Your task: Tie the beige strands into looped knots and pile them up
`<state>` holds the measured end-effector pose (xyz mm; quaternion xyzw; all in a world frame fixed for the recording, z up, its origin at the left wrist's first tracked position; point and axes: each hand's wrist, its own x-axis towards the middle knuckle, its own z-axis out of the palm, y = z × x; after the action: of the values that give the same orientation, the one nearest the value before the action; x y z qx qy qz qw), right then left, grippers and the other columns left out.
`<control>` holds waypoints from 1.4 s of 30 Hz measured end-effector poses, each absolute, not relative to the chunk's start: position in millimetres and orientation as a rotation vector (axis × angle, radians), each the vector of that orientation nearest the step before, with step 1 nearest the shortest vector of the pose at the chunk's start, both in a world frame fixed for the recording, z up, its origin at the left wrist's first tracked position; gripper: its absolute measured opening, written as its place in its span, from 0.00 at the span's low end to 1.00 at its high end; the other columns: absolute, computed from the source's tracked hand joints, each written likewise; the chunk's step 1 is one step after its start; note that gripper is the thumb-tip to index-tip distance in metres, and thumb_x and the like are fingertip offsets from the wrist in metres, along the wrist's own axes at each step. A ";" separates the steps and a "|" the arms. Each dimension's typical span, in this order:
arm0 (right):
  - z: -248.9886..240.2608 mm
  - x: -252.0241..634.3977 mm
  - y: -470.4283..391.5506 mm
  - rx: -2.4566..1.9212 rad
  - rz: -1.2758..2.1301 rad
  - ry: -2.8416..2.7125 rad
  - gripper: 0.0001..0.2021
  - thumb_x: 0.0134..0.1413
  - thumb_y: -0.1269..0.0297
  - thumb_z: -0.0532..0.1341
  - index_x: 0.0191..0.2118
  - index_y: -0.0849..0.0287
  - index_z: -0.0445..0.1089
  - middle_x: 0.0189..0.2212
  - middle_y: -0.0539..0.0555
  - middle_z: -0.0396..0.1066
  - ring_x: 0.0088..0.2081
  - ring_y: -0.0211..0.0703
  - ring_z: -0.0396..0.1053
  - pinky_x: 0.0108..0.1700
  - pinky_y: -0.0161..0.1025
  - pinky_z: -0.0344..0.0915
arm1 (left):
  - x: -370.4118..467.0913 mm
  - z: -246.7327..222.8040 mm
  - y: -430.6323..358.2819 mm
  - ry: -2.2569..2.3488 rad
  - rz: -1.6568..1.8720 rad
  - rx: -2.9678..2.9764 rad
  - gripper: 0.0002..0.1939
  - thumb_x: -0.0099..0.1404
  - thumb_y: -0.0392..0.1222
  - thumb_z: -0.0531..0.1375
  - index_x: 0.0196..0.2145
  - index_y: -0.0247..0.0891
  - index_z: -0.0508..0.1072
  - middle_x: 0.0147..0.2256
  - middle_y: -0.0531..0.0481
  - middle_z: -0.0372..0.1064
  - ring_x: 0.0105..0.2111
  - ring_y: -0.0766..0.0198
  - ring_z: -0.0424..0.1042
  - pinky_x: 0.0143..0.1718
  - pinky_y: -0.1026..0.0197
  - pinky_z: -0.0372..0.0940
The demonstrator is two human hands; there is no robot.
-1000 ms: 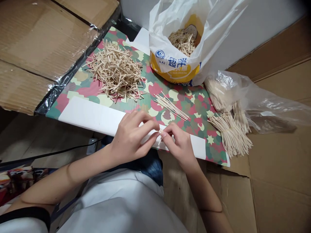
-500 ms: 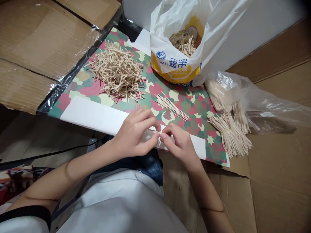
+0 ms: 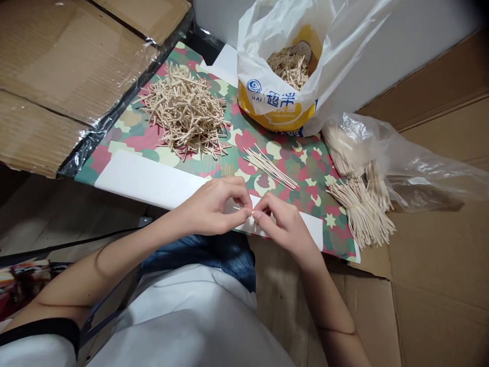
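Note:
My left hand (image 3: pixel 221 206) and my right hand (image 3: pixel 284 221) meet over the board's near white edge, thumbs and forefingers pinched together. Between the fingertips is a small pale stick piece (image 3: pixel 252 214), mostly hidden; its exact shape is too small to tell. Just beyond my hands lie several long thin pale sticks (image 3: pixel 272 168) on the camouflage-patterned board (image 3: pixel 229 176). A heaped pile of short pale stick pieces (image 3: pixel 185 114) rests farther off to the left.
A white and yellow plastic bag (image 3: pixel 277 109) holding similar pieces stands at the back. Rubber-banded stick bundles (image 3: pixel 361 211) lie at the right, beside a clear plastic bag (image 3: pixel 416 168). Cardboard boxes (image 3: pixel 72 61) flank the board at left, with more cardboard (image 3: pixel 439 255) at right.
The left fingers have shifted slightly, the forefinger curling closer to the thumb. Both hands still pinch the small stick piece at nearly the same spot.

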<state>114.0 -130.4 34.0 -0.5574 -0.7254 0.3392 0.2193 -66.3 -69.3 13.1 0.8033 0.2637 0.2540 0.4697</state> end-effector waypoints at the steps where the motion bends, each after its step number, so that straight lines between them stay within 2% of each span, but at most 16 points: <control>1: 33.6 115.0 -129.6 -1.549 1.045 -1.928 0.07 0.58 0.66 0.54 0.28 0.57 0.59 0.22 0.46 0.63 0.24 0.34 0.61 0.28 0.32 0.56 | -67.2 13.7 -68.5 0.628 0.618 1.950 0.05 0.59 0.35 0.57 0.30 0.33 0.73 0.30 0.50 0.66 0.32 0.65 0.66 0.35 0.63 0.59; 6: 22.4 114.7 -124.3 -1.364 1.552 -1.356 0.06 0.53 0.67 0.57 0.26 0.58 0.62 0.20 0.45 0.66 0.24 0.34 0.64 0.28 0.32 0.58 | -70.9 15.6 -68.4 0.616 0.662 1.950 0.05 0.61 0.37 0.57 0.31 0.34 0.73 0.32 0.50 0.67 0.33 0.67 0.66 0.37 0.64 0.59; 9: 13.7 110.2 -122.1 -1.207 1.685 -1.109 0.06 0.51 0.68 0.57 0.25 0.58 0.63 0.17 0.45 0.66 0.21 0.33 0.63 0.28 0.31 0.57 | -70.9 14.3 -71.0 0.663 0.728 2.005 0.05 0.61 0.36 0.57 0.31 0.34 0.72 0.32 0.50 0.66 0.33 0.66 0.65 0.37 0.63 0.59; 14: 5.3 105.4 -121.2 -1.155 1.731 -0.936 0.07 0.51 0.68 0.57 0.24 0.59 0.62 0.17 0.46 0.66 0.21 0.33 0.60 0.27 0.31 0.55 | -68.9 9.9 -73.9 0.719 0.788 2.072 0.03 0.59 0.36 0.58 0.31 0.34 0.71 0.31 0.50 0.65 0.33 0.65 0.64 0.36 0.62 0.58; 24: 1.3 110.6 -120.4 -1.139 1.881 -0.934 0.11 0.51 0.64 0.57 0.20 0.56 0.61 0.16 0.47 0.59 0.19 0.35 0.55 0.26 0.35 0.53 | -68.1 8.3 -77.8 0.756 0.800 2.230 0.07 0.61 0.38 0.55 0.33 0.33 0.72 0.31 0.48 0.64 0.33 0.62 0.62 0.36 0.59 0.57; 31: -1.8 109.8 -119.0 -1.154 1.793 -0.907 0.08 0.50 0.65 0.57 0.23 0.57 0.63 0.17 0.47 0.64 0.20 0.35 0.58 0.25 0.34 0.53 | -66.8 3.6 -74.9 0.742 0.825 2.137 0.06 0.60 0.38 0.57 0.32 0.34 0.72 0.31 0.48 0.64 0.33 0.62 0.63 0.36 0.60 0.58; 36: 1.0 114.1 -119.4 -1.171 1.838 -0.955 0.08 0.49 0.61 0.61 0.26 0.59 0.64 0.17 0.47 0.67 0.20 0.34 0.61 0.23 0.32 0.55 | -70.3 2.3 -67.4 0.626 0.704 1.837 0.08 0.61 0.41 0.59 0.29 0.34 0.71 0.29 0.50 0.65 0.32 0.66 0.64 0.35 0.63 0.59; 40: -4.1 116.8 -122.0 -1.125 1.896 -0.984 0.16 0.55 0.50 0.56 0.30 0.60 0.66 0.15 0.48 0.67 0.20 0.35 0.62 0.24 0.32 0.56 | -72.6 1.7 -65.3 0.641 0.710 1.785 0.08 0.61 0.42 0.59 0.28 0.34 0.71 0.27 0.51 0.65 0.30 0.66 0.62 0.34 0.64 0.58; 42: -5.7 119.7 -124.0 -1.107 1.918 -1.035 0.18 0.57 0.50 0.54 0.30 0.61 0.66 0.15 0.48 0.66 0.19 0.34 0.61 0.25 0.32 0.55 | -73.8 1.3 -65.3 0.666 0.720 1.799 0.08 0.61 0.42 0.60 0.28 0.34 0.71 0.28 0.51 0.65 0.31 0.66 0.62 0.35 0.64 0.58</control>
<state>119.7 -124.0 -5.7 -0.4257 -0.3980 0.7375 0.3413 -73.8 -65.3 1.3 0.7501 0.2777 0.3001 0.5198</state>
